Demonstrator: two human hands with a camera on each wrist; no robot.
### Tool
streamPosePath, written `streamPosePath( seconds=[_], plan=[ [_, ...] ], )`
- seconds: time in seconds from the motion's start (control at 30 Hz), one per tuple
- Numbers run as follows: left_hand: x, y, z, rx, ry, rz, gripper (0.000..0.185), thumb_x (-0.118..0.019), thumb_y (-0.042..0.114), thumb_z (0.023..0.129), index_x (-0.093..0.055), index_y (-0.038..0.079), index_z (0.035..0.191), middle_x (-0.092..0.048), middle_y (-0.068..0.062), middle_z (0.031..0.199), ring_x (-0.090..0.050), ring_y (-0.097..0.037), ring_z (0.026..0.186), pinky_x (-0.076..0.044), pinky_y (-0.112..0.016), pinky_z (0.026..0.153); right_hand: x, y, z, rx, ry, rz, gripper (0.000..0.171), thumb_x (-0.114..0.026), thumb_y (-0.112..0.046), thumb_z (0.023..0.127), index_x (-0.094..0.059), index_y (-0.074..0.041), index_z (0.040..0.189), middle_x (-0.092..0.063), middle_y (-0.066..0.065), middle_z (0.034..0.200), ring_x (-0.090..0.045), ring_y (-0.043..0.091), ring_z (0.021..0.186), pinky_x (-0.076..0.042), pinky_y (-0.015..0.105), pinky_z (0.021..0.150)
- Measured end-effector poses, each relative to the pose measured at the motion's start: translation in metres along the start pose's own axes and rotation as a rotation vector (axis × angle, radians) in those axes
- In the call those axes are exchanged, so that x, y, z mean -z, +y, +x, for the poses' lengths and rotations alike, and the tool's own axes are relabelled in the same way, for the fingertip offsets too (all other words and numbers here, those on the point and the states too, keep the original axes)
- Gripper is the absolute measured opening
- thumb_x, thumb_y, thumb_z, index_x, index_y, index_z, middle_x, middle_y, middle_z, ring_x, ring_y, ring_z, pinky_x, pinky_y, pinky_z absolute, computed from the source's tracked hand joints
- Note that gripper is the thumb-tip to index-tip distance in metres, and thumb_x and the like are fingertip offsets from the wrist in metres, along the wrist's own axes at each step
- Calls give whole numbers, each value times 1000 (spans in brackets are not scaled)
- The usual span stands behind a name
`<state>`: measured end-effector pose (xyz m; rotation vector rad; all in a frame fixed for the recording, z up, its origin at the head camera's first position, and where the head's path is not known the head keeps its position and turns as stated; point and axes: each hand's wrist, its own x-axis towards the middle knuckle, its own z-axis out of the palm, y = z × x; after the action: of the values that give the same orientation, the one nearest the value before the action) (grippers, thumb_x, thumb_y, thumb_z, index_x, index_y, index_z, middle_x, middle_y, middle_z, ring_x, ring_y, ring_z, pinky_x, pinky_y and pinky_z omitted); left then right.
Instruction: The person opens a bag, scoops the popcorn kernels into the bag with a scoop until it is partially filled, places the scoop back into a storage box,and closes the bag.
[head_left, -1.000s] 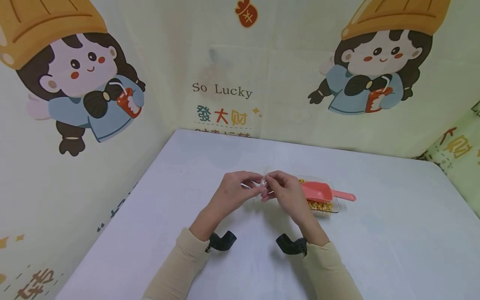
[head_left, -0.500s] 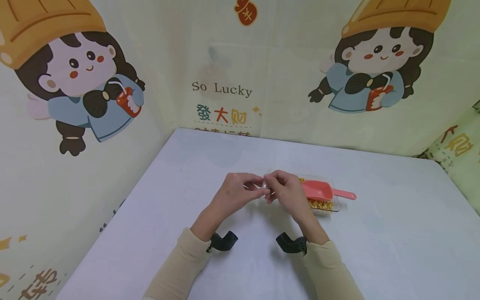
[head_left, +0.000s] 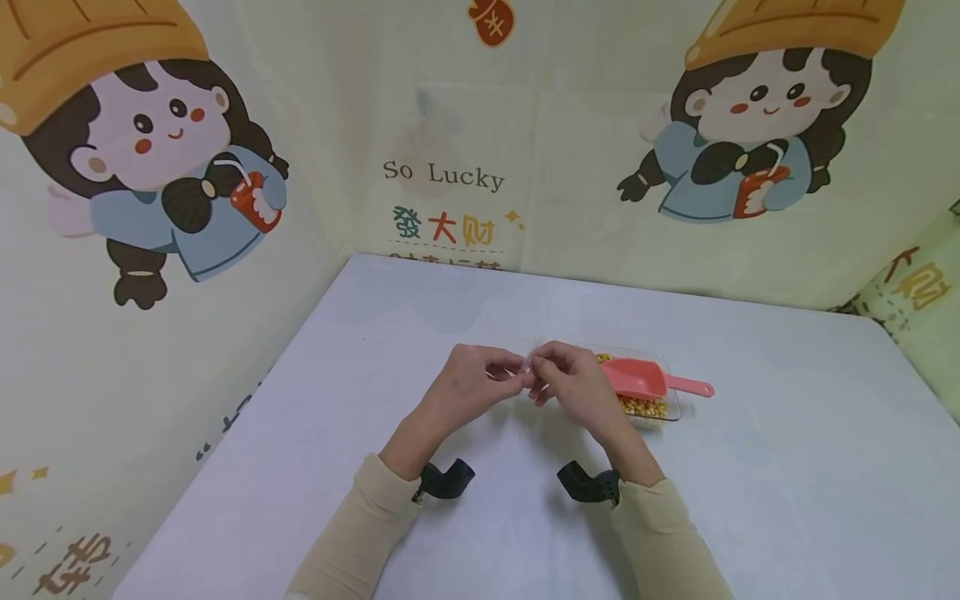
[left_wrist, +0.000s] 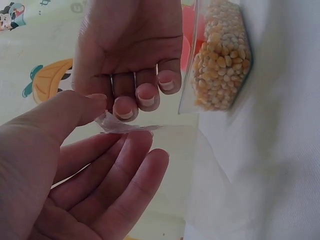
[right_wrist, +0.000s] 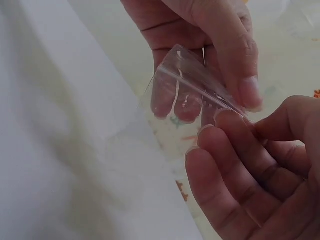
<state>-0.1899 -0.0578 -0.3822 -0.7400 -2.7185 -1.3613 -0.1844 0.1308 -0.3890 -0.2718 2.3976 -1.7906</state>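
Just beyond the right hand's [head_left: 577,385] knuckles sits a clear rectangular plastic tray of yellow corn kernels [head_left: 647,408], with a pink plastic scoop [head_left: 643,380] lying across its top, handle pointing away from the fingers. Both rest on the white cloth-covered desk [head_left: 750,467]; the tray is partly hidden behind the right hand in the head view. Cream walls printed with cartoon girls [head_left: 165,158] rise behind the desk.

Between the two hands, raised above the desk, is a small clear thin plastic bag [right_wrist: 192,87]. The left hand [head_left: 468,385] pinches one edge of it between thumb and forefinger, its other fingers [left_wrist: 125,175] loosely extended underneath. The right hand pinches the opposite edge with thumb and forefinger, the remaining fingers [left_wrist: 145,97] curled. The bag's film hangs down below the fingertips, just beside the tray.
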Motion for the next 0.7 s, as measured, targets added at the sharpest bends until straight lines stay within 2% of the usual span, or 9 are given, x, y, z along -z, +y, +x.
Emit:
streamPosePath(
  seconds=[0.2, 0.37, 0.5, 0.7],
  plan=[
    [-1, 0, 0, -8, -3, 11, 18, -64, 14, 93, -79, 12, 102, -76, 2, 88, -65, -4, 74, -54, -21, 67, 1, 1, 0, 3, -3, -7, 22, -59, -23, 100, -67, -3, 102, -66, 15, 82, -65, 24, 72, -60, 33, 68],
    [-5, 0, 1, 16, 12, -106, 14, -66, 15, 94, -77, 10, 102, -76, -6, 88, -69, -15, 69, -55, -23, 59, 0, 2, -1, 14, 10, -39, 21, -60, -23, 99, -65, -3, 103, -68, 17, 86, -66, 25, 76, -60, 32, 68],
    [-9, -1, 2, 57, 27, -203, 10, -69, 12, 92, -76, 8, 98, -75, -7, 86, -71, -23, 69, -58, -24, 60, -2, 2, -1, -9, 37, -24, 19, -59, -20, 100, -60, -2, 107, -68, 18, 95, -68, 27, 83, -61, 35, 72],
    [-14, -3, 3, 74, 39, -206, 8, -70, 11, 91, -75, 6, 95, -76, -7, 85, -71, -15, 65, -58, -24, 61, -4, 0, 0, -44, 111, 43, 23, -61, -18, 99, -61, 0, 114, -66, 17, 99, -68, 25, 89, -61, 39, 78]
  ],
)
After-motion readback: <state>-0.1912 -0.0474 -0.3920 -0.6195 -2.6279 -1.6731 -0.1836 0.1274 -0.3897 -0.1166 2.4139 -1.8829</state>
